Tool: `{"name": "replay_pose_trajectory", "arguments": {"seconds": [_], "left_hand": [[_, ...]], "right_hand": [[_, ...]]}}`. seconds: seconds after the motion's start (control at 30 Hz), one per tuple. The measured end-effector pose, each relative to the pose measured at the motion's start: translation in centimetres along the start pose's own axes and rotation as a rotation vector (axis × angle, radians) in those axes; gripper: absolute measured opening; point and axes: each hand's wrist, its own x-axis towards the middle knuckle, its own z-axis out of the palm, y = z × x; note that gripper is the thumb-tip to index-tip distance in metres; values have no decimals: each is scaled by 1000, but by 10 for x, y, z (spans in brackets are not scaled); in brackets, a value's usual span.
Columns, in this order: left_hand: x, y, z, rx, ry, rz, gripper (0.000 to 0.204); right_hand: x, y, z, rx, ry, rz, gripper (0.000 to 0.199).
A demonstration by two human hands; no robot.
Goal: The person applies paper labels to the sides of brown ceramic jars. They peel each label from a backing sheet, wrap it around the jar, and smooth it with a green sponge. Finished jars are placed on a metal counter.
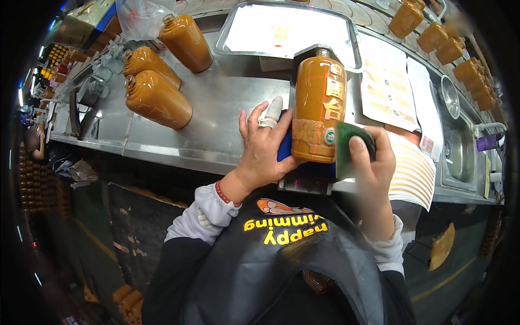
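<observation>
An amber-brown glazed bottle (pixel 306 103) with raised gold characters and a small round green-and-white sticker lies, neck away from me, on a dark stand with blue padding (pixel 284 143). My left hand (pixel 262 149) is spread open beside its lower left side, thumb near the base. One finger wears a pale wrap (pixel 274 110). In my right hand (pixel 376 160) a flat green scraper (pixel 349 143) is pinched between thumb and fingers, close to the bottle's lower right edge beside the sticker. Whether the scraper touches the glaze I cannot tell.
Three similar bottles (pixel 158 100) stand at the left on the steel bench (pixel 233 103). Behind the stand sits a metal tray (pixel 287 27) with a white sheet. Sticker sheets (pixel 387 89) and gold-striped strips (pixel 411 170) lie to the right, before a sink (pixel 460 154). More bottles (pixel 406 19) line the far right.
</observation>
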Motion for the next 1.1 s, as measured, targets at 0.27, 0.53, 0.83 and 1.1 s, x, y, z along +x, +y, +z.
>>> {"name": "replay_pose_trajectory", "arguments": {"seconds": [0.27, 0.53, 0.83, 1.1], "left_hand": [[11, 16, -18, 47, 144, 89, 87], [9, 6, 2, -75, 68, -8, 90], [11, 19, -15, 26, 107, 24, 92], [12, 19, -15, -7, 158, 51, 89]], "right_hand": [[13, -1, 14, -203, 36, -194, 21], [23, -23, 30, -359, -70, -290, 29], [21, -12, 23, -297, -7, -245, 33], [29, -41, 40, -665, -88, -302, 38]]}}
